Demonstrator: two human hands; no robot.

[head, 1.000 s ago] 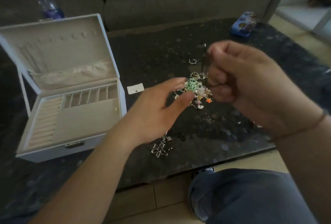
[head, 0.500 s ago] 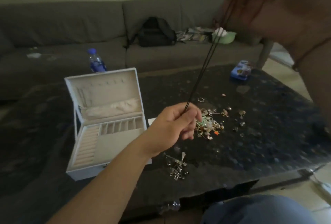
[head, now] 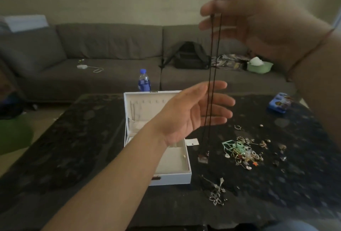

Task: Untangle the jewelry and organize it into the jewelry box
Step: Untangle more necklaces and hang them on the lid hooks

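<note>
My right hand (head: 258,18) is raised high and pinches the top of a black cord necklace (head: 212,68). The doubled cord hangs straight down, with a small pendant (head: 203,158) at its lower end just above the table. My left hand (head: 195,112) is open, palm up and fingers straight, with the cord passing in front of its fingers. A white jewelry box (head: 158,177) stands open on the dark table behind my left forearm. To the right lies a tangled heap of jewelry (head: 241,151) with a green piece in it.
A silver flower-shaped piece (head: 216,193) lies near the table's front edge. Small loose pieces are scattered to the right of the heap. A blue tin (head: 278,102), a blue-capped water bottle (head: 144,81) and a small white card (head: 192,142) are on the table. A grey sofa stands behind.
My right hand has lifted the black cord up out of the heap. My left hand let go of the cord's lower part and opened. The view tilted upward.
</note>
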